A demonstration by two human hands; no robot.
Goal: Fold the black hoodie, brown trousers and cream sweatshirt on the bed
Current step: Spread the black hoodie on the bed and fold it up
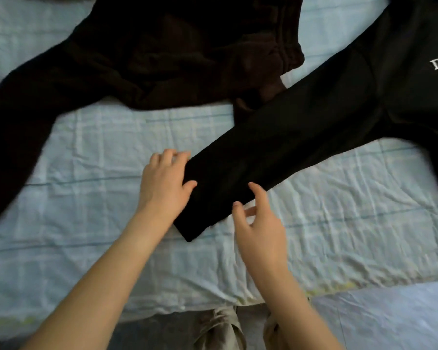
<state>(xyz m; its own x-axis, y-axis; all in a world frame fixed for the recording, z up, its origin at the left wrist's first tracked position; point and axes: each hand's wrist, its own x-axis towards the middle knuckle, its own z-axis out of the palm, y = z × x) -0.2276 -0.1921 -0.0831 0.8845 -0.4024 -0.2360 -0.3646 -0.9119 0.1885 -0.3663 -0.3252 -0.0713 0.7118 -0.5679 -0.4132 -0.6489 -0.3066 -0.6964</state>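
The black hoodie lies spread on the bed at the right, white lettering on its chest, one sleeve stretched toward me. My left hand rests on the left edge of that sleeve near the cuff, thumb on the fabric and fingers curled at its edge. Just right of the cuff, my right hand hovers with fingers spread, its fingertips at the sleeve's lower edge. The dark brown trousers lie rumpled at the upper left, one leg running to the left edge. The cream sweatshirt is out of sight.
A pale blue checked sheet covers the bed, whose front edge runs along the bottom. Below it I see my legs in light trousers. A lighter blue surface lies at the lower right.
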